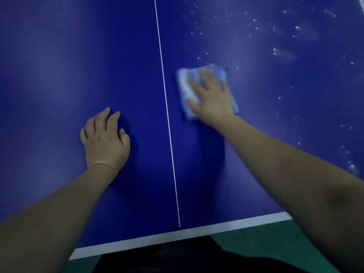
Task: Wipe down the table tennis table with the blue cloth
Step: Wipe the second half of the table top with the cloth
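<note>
Step in hand: wiping, right half of the table tennis table [59,56], mid-stroke by the look of it (cloth and fingers are motion-blurred).

Right hand [211,95]: fingers straight and spread wide, palm flat, pressing the blue cloth [185,83] onto the surface. No curl round the cloth; it is held by pressure only. Cloth sits at centre-right of the frame, just right of the white centre line [167,115], not touching it.

Left hand [105,136]: lower-left of centre, holds nothing, fingers loosely bent with tips on the surface, apparently bracing.

Cloth appearance: folded to a rough rectangle, light blue with paler patches toward its left edge; mostly covered by the hand, so weave cannot be made out.

Surface: white specks and smears [283,53] scattered over the upper right and down the right edge of the frame. Left of the centre line the blue looks clean.

Judgement: task partly done. Next move calls for carrying the cloth up and to the right into the specked zone, keeping flat pressure so the fold does not bunch.
</note>
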The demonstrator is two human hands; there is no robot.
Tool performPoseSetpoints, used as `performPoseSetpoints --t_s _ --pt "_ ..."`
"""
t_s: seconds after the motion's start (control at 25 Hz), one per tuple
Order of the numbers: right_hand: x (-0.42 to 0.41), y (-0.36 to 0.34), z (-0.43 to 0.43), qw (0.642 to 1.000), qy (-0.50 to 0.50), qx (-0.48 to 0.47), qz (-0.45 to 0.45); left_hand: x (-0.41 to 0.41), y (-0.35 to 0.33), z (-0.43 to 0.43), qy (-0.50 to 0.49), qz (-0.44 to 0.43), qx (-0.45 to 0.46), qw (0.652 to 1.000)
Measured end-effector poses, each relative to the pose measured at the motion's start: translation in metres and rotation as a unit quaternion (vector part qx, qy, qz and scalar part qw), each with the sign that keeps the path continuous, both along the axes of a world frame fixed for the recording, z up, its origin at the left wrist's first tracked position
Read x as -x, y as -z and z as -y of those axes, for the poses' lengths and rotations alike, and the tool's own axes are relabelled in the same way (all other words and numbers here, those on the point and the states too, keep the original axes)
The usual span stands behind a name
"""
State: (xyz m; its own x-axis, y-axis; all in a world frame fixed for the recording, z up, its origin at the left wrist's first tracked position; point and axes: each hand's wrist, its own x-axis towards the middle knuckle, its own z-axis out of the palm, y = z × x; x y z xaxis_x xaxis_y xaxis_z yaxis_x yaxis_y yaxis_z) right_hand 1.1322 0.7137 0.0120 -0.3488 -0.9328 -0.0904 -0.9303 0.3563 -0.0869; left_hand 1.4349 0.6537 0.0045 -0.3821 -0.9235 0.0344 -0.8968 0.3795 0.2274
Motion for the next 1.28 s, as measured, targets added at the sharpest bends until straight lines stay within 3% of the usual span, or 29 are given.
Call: performPoseSetpoints --t_s 0.08,0.16,0.32,0.4,0.44,0.52,0.6,0.68,0.72,0.8,0.92,1.0,1.16,1.28 --pt "0.050 -0.002 -0.014 0.983 0.179 0.006 0.030 0.000 -0.001 0.002 -0.003 0.005 0.002 1.000" --pt "0.041 -0.004 -0.035 0.967 0.252 0.012 0.038 0.001 -0.002 0.002 -0.007 0.008 0.002 1.000" --pt "-0.053 0.008 -0.005 0.999 -0.004 0.016 0.037 0.002 -0.005 0.002 -0.007 0.012 -0.008 1.000" --pt "-0.043 0.005 0.053 0.994 -0.096 0.009 0.046 0.002 -0.003 0.003 -0.010 0.013 -0.008 1.000" --pt "-0.020 0.001 0.080 0.995 -0.096 -0.008 0.035 0.001 -0.002 0.003 -0.011 0.015 -0.005 1.000" --pt "0.039 -0.005 0.109 1.000 0.005 -0.017 0.012 0.000 -0.002 0.003 -0.012 0.019 -0.003 1.000" --pt "0.090 -0.005 0.091 0.982 0.187 0.005 0.034 0.001 -0.002 0.004 -0.008 0.024 -0.008 1.000" --pt "0.087 -0.004 0.061 0.945 0.318 0.022 0.066 0.002 -0.004 0.003 -0.009 0.027 -0.013 0.999" --pt "0.068 0.001 0.057 0.943 0.326 0.029 0.052 0.003 -0.004 0.002 -0.010 0.029 -0.014 0.999" --pt "0.026 0.006 0.076 0.972 0.228 0.049 0.033 0.004 -0.004 0.001 -0.011 0.032 -0.013 0.999" --pt "0.025 0.001 0.156 0.998 -0.004 0.019 0.054 0.003 0.000 0.003 -0.008 0.032 -0.005 0.999" --pt "0.068 -0.004 0.203 0.999 -0.038 -0.004 0.030 0.001 0.003 0.003 -0.003 0.034 0.006 0.999" --pt "0.159 -0.009 0.177 0.978 0.203 0.030 0.039 0.002 0.004 0.003 -0.008 0.042 0.010 0.999" --pt "0.134 -0.004 0.116 0.949 0.311 0.030 0.051 0.003 0.003 0.003 -0.009 0.039 0.008 0.999"
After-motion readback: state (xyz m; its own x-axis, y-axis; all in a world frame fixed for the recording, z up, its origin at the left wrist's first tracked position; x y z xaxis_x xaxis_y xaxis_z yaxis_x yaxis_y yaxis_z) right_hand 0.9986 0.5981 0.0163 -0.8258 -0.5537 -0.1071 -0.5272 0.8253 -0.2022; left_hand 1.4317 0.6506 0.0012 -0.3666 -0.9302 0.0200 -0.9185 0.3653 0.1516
